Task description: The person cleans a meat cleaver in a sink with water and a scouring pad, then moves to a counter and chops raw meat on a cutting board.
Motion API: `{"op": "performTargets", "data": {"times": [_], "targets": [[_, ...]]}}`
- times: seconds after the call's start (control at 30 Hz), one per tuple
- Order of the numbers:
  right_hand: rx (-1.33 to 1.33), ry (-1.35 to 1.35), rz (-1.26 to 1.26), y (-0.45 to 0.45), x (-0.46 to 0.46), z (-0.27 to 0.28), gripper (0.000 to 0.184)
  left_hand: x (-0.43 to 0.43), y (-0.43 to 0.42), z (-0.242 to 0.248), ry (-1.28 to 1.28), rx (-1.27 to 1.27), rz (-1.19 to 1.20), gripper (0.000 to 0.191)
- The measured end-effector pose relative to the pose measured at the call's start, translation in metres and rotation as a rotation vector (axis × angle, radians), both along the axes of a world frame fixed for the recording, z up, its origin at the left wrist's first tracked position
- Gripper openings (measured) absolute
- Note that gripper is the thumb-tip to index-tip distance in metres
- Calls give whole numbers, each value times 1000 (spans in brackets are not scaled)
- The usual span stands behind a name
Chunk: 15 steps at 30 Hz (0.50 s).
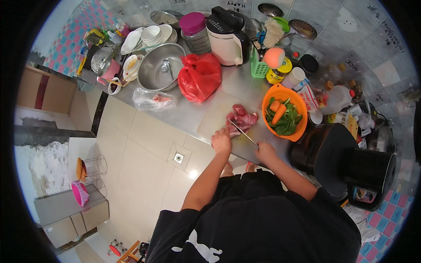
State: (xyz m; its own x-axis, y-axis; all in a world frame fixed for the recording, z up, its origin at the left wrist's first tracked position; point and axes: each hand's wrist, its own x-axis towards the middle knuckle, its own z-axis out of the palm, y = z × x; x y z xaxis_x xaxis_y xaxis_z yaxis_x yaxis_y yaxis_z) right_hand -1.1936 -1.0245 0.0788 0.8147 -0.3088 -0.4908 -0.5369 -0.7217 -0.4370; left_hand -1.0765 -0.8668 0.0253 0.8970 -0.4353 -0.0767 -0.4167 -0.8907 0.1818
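Note:
A piece of raw red meat (241,116) lies on a pale cutting board (210,120) near the counter's front edge. My right hand (265,152) grips a knife (242,132), whose blade slants up and left onto the meat. At the meat's near left end rests my left hand (221,141), fingers bent against it; part of the meat is hidden there. Just right of the board stands an orange plastic colander (303,122) with green leaves (287,122) and carrot pieces (279,114) in it.
Behind the board sit a red plastic bag (199,77), a steel basin (148,74) and a clear bag (153,99). A white electric appliance (225,46) stands at the wall. Jars and bottles crowd the right, beside a black air-fryer-like appliance (324,157).

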Motion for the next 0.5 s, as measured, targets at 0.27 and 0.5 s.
{"op": "performTargets", "data": {"times": [0.27, 0.5], "targets": [[-1, -5, -33, -7, -3, 3, 23, -1, 24, 17, 0, -435, 57, 20], [58, -105, -28, -16, -30, 10, 20, 64, 40, 45, 573, -955, 426, 13]]}}
